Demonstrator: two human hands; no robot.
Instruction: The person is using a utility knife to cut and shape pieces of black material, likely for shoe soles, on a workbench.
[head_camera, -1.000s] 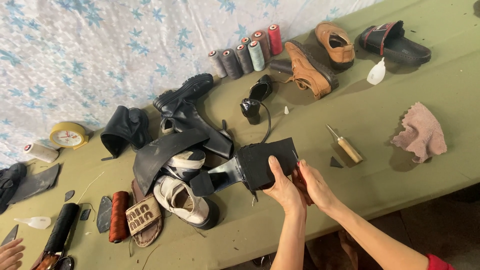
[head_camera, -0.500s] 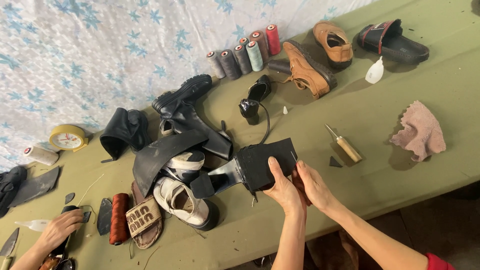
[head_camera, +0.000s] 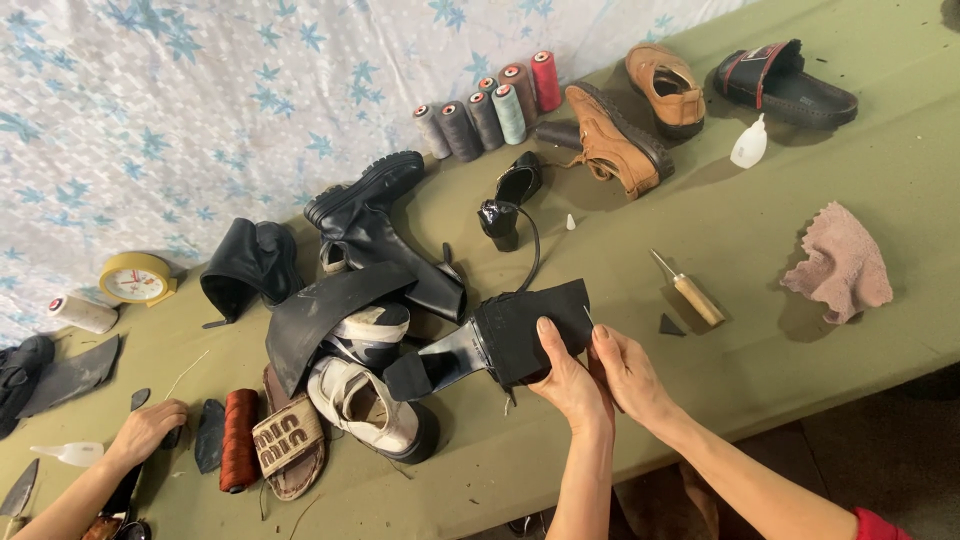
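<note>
both hands (left hand (head_camera: 570, 385), right hand (head_camera: 628, 370)) grip the black heeled boot (head_camera: 500, 345), fingers curled shut.

Shoe repair workshop, worn shoes (head_camera: 610, 150), thread spools (head_camera: 490, 110), awl (head_camera: 690, 292) on green table (head_camera: 800, 200)

Co-worker's hand (head_camera: 148, 430) at lower left: a second ago only at frame corner; half second ago reaching up to dark tool beside red thread spool (head_camera: 238, 453); now higher on table, resting over small dark pieces (head_camera: 208, 450). Contact with them unclear, view poor. Forearm now shows further into frame. Small white bottle (head_camera: 75, 454) sits lower in frame than before.
</note>
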